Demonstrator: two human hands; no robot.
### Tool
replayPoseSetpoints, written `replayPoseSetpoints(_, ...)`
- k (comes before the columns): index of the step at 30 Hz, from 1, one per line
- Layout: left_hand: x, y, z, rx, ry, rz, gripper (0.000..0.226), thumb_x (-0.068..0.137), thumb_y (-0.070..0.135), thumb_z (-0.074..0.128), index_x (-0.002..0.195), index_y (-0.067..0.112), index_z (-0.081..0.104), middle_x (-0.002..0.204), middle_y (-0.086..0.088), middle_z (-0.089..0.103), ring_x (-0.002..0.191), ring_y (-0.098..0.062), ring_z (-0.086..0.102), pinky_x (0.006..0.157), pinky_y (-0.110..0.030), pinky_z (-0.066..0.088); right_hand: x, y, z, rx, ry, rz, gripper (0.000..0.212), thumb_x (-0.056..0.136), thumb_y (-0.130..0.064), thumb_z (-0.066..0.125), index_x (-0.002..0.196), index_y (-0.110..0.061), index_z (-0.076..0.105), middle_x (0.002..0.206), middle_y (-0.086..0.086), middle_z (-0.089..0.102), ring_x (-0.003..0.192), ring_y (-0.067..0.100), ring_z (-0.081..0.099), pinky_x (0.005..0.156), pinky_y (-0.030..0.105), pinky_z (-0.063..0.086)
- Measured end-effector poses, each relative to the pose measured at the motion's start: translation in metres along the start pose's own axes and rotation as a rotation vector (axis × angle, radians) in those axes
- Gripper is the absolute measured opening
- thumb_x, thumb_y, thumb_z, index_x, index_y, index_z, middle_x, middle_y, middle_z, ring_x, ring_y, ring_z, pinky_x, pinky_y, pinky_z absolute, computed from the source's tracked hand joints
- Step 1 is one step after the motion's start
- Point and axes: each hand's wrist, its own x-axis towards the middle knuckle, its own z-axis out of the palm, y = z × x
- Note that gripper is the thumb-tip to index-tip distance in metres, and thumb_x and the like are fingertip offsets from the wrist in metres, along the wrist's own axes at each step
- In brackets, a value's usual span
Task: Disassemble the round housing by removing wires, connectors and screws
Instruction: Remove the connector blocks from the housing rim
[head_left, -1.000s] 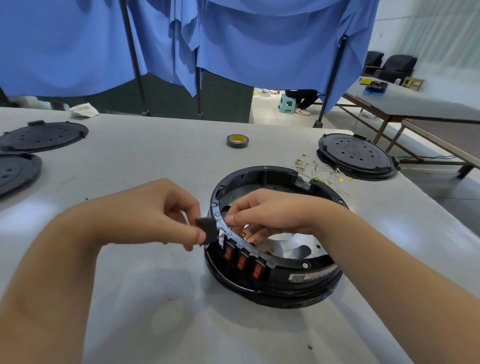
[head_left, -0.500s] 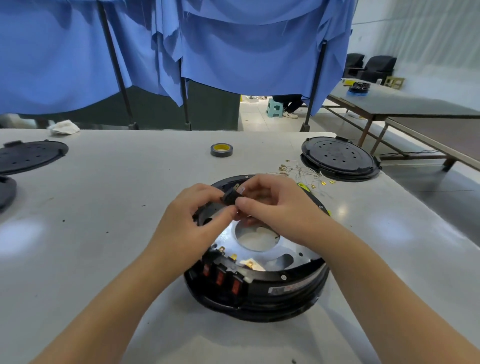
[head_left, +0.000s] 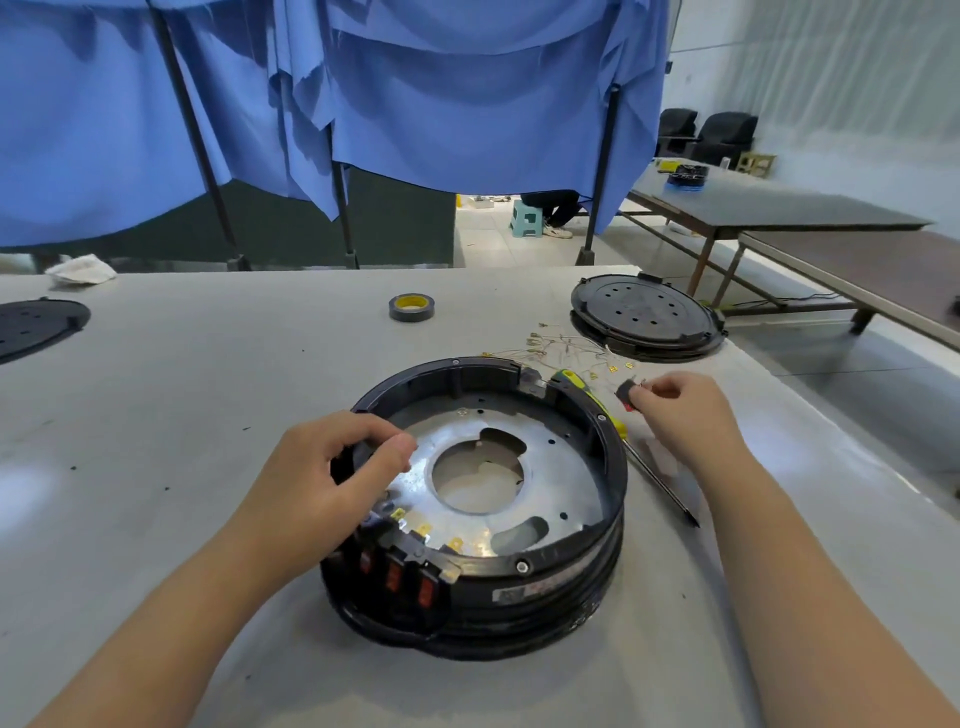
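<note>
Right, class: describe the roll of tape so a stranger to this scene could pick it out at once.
Start at the round housing on the grey table, then look past its far rim toward the blue curtains. The tape lies flat there, alone. It is a small dark ring with a yellow core, far smaller than the black discs nearby.

I see bright, even light from the right; soft glare patches lie on the worktop (head_left: 156, 415). Shadows stay faint. Edges bow with wide-angle distortion, and far corners look slightly soft.
</note>
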Motion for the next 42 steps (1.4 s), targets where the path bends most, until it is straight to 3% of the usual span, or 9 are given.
replayPoseSetpoints(5, -0.001, -0.005, 0.003, 0.122, 0.003, 0.091, 0.044, 0.079, 0.058, 0.044, 0.069, 0.023, 0.069, 0.074, 0.011, 0.065, 0.079, -0.012, 0.062, 0.075, -0.026, 0.045, 0.006, 0.014, 0.005, -0.051, -0.045, 0.051, 0.014, 0.082, -0.030, 0.068, 0.074, -0.019, 0.069, 0.082, 0.005, 0.071, 0.079, 0.025, 0.063, 0.069, 0.032, 0.047)
replayPoseSetpoints(10, 0.001, -0.011, 0.005, 0.146, 0.050, 0.159, 0.060, 0.086, 0.055, 0.038, 0.063, 0.007, 0.065, 0.059, -0.001, 0.056, 0.066, -0.017, 0.056, 0.067, -0.030, 0.042, 0.004, 0.013, 0.009, -0.132, -0.034, 0.018, 0.029, 0.082, -0.039, 0.071, 0.102, -0.019, 0.065, 0.097, 0.004, 0.066, 0.094, 0.026, 0.061, 0.078, 0.033, 0.048)
replayPoseSetpoints(14, 0.002, -0.012, 0.006, 0.145, 0.067, 0.179, 0.059, 0.089, 0.056, 0.034, 0.064, 0.014, 0.067, 0.063, 0.002, 0.055, 0.065, -0.017, 0.055, 0.065, -0.028, 0.041, -0.004, 0.004, 0.010, -0.132, 0.096, -0.179, 0.018, 0.085, -0.032, 0.064, 0.099, -0.021, 0.067, 0.092, 0.000, 0.064, 0.089, 0.021, 0.058, 0.070, 0.029, 0.038)
replayPoseSetpoints(17, 0.002, -0.013, 0.005, 0.149, 0.078, 0.171, 0.059, 0.089, 0.057, 0.033, 0.064, 0.016, 0.067, 0.062, 0.002, 0.055, 0.063, -0.017, 0.055, 0.065, -0.027, 0.041, -0.010, -0.003, 0.016, -0.243, -0.044, -0.252, 0.018, 0.081, -0.039, 0.067, 0.094, -0.026, 0.066, 0.091, -0.004, 0.064, 0.087, 0.019, 0.059, 0.069, 0.029, 0.040)
replayPoseSetpoints(22, 0.002, -0.014, 0.006, 0.162, 0.100, 0.171, 0.057, 0.089, 0.054, 0.032, 0.064, 0.017, 0.067, 0.065, 0.011, 0.058, 0.067, -0.013, 0.056, 0.064, -0.026, 0.041, -0.011, -0.004, 0.021, -0.406, -0.164, -0.199, 0.041, 0.078, -0.036, 0.070, 0.116, -0.027, 0.058, 0.110, -0.002, 0.062, 0.098, 0.021, 0.057, 0.080, 0.032, 0.046)
replayPoseSetpoints(30, 0.003, -0.017, 0.006, 0.180, 0.125, 0.151, 0.055, 0.090, 0.055, 0.030, 0.065, 0.023, 0.067, 0.064, 0.011, 0.057, 0.067, -0.010, 0.057, 0.065, -0.031, 0.043, -0.009, -0.001, 0.022, -0.096, -0.016, -0.181, 0.012, 0.077, -0.029, 0.067, 0.088, -0.025, 0.064, 0.076, -0.008, 0.062, 0.071, 0.014, 0.059, 0.062, 0.026, 0.041)
replayPoseSetpoints(34, 0.004, -0.019, 0.007, 0.176, 0.157, 0.130, 0.059, 0.090, 0.055, 0.029, 0.063, 0.019, 0.067, 0.055, 0.006, 0.054, 0.067, -0.011, 0.056, 0.065, -0.032, 0.044, -0.005, 0.003, 0.013, 0.117, 0.122, -0.073, 0.012, 0.075, -0.024, 0.067, 0.085, -0.019, 0.062, 0.076, -0.003, 0.064, 0.070, 0.016, 0.060, 0.060, 0.028, 0.045)
replayPoseSetpoints(38, 0.005, -0.020, 0.008, 0.175, 0.160, 0.110, 0.058, 0.091, 0.056, 0.028, 0.063, 0.022, 0.066, 0.053, 0.005, 0.054, 0.067, -0.009, 0.058, 0.067, -0.035, 0.046, 0.001, 0.012, 0.004, 0.043, 0.268, 0.011, 0.021, 0.076, -0.027, 0.065, 0.093, -0.018, 0.059, 0.081, -0.005, 0.061, 0.077, 0.019, 0.057, 0.068, 0.032, 0.045)
replayPoseSetpoints(42, 0.005, -0.020, 0.008, 0.158, 0.143, 0.101, 0.055, 0.091, 0.057, 0.027, 0.064, 0.027, 0.065, 0.055, 0.003, 0.056, 0.069, -0.013, 0.059, 0.069, -0.039, 0.047, 0.005, 0.024, 0.000, -0.048, 0.300, 0.062, 0.024, 0.078, -0.030, 0.064, 0.097, -0.019, 0.054, 0.078, -0.006, 0.055, 0.071, 0.017, 0.052, 0.061, 0.030, 0.039)
